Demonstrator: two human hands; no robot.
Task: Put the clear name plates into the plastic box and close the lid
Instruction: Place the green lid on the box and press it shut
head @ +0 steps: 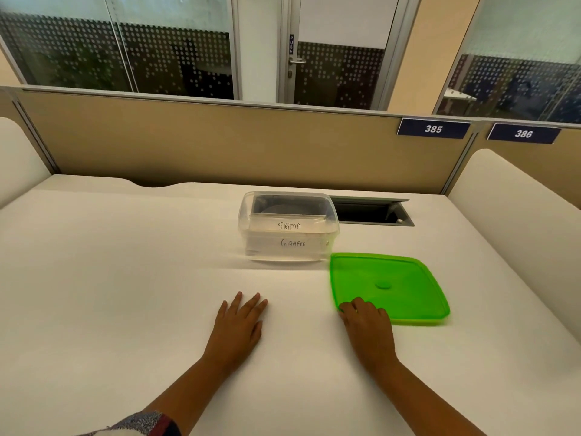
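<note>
A clear plastic box [243, 215] stands open on the white desk, a little beyond my hands. Inside it lie clear name plates: one reads SIGMA [289, 225], the one in front of it reads GIRAFEE [292, 243]. The green square lid [399, 278] lies flat on the desk, just right of the box. My right hand [367, 325] rests on the lid's near left corner with fingers curled over its edge. My left hand [240, 322] lies flat on the desk, palm down, fingers apart, holding nothing, in front of the box.
A rectangular cable slot [374, 212] is cut into the desk [125, 294] just behind and right of the box. A tan partition [220, 143] with number tags 385 and 386 closes the far edge. White side panels flank the desk.
</note>
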